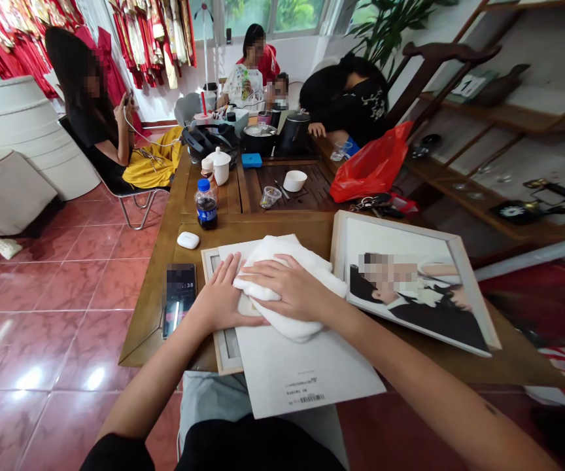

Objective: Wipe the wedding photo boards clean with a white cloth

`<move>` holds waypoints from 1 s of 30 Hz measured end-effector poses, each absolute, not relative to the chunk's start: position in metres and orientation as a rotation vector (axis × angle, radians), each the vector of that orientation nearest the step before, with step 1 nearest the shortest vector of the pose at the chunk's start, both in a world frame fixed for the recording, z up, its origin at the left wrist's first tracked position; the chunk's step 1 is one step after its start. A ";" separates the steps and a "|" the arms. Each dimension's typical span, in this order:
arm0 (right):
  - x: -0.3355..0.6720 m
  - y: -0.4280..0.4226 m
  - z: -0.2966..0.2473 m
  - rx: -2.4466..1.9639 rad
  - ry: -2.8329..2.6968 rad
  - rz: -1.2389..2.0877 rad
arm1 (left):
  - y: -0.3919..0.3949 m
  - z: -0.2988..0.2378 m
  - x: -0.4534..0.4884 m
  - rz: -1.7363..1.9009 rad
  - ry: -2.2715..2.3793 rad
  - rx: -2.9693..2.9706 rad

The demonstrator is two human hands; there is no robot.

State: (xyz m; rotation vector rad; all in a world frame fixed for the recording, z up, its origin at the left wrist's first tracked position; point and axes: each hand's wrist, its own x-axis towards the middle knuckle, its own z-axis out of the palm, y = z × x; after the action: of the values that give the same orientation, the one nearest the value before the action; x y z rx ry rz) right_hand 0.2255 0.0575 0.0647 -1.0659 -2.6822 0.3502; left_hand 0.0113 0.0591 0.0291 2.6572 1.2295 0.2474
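A white cloth [302, 320] lies bunched on a white sheet with a barcode label [307, 373], and under that sheet a framed panel [227, 350] shows at the left. My right hand [287, 288] presses the cloth down, its fingers over the top. Flat on the sheet, just left of the cloth, my left hand [226, 297] rests with fingers stretched out and its thumb near the cloth's edge. Beside them on the right lies a framed photo [414, 288] of people in formal dress, face up.
Left of the hands are a phone [179, 301], a white earbud case [188, 240] and a cola bottle [206, 206]. Farther back stand a white lidded cup [220, 167], a small white bowl [295, 180] and a red plastic bag [373, 163]. Several people sit around the wooden table [150, 275].
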 end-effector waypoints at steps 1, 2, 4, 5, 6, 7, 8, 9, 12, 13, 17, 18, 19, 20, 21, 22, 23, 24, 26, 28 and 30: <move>0.227 0.059 0.065 -1.079 -2.672 0.361 | 0.059 0.029 0.011 0.253 1.230 2.661; 0.230 0.060 0.065 -1.098 -2.658 0.362 | 0.059 0.028 0.011 0.258 1.231 2.665; 0.236 0.062 0.062 -1.144 -2.626 0.348 | 0.060 0.026 0.011 0.263 1.237 2.676; 0.241 0.063 0.060 -1.173 -2.609 0.339 | 0.060 0.026 0.011 0.264 1.238 2.681; 0.245 0.065 0.058 -1.211 -2.585 0.330 | 0.060 0.025 0.011 0.265 1.237 2.684; 0.250 0.066 0.057 -1.255 -2.556 0.322 | 0.060 0.025 0.011 0.265 1.233 2.686; 0.256 0.068 0.055 -1.302 -2.523 0.314 | 0.060 0.026 0.011 0.264 1.230 2.685; 0.261 0.070 0.053 -1.348 -2.488 0.304 | 0.060 0.026 0.011 0.261 1.228 2.682; 0.273 0.074 0.053 -1.452 -2.397 0.268 | 0.060 0.028 0.011 0.245 1.229 2.670; 0.275 0.074 0.053 -1.470 -2.379 0.257 | 0.060 0.028 0.011 0.244 1.231 2.667; 0.265 0.075 0.058 -1.478 -2.348 0.237 | 0.060 0.028 0.011 0.241 1.247 2.660; 0.259 0.076 0.059 -1.471 -2.349 0.235 | 0.060 0.028 0.011 0.234 1.252 2.659; 0.252 0.077 0.060 -1.464 -2.351 0.234 | 0.060 0.028 0.011 0.228 1.254 2.658; 0.245 0.079 0.061 -1.456 -2.356 0.234 | 0.060 0.028 0.011 0.224 1.251 2.659; 0.238 0.081 0.062 -1.446 -2.363 0.236 | 0.060 0.028 0.011 0.226 1.246 2.659; 0.231 0.084 0.062 -1.436 -2.372 0.240 | 0.060 0.027 0.011 0.234 1.239 2.659; 0.225 0.087 0.062 -1.426 -2.383 0.244 | 0.060 0.027 0.011 0.245 1.232 2.659; 0.221 0.091 0.062 -1.416 -2.394 0.249 | 0.060 0.027 0.011 0.255 1.230 2.657; 0.214 0.098 0.061 -1.403 -2.414 0.257 | 0.060 0.028 0.011 0.258 1.235 2.651; 0.212 0.104 0.058 -1.405 -2.424 0.261 | 0.060 0.029 0.012 0.240 1.240 2.639; 0.213 0.108 0.055 -1.419 -2.426 0.261 | 0.061 0.030 0.012 0.214 1.233 2.618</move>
State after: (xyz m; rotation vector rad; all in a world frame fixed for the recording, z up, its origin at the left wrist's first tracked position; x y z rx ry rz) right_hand 0.2130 0.1081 0.0547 -1.4194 -2.4258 0.2615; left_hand 0.0116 0.0607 0.0300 2.6183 1.2334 0.2140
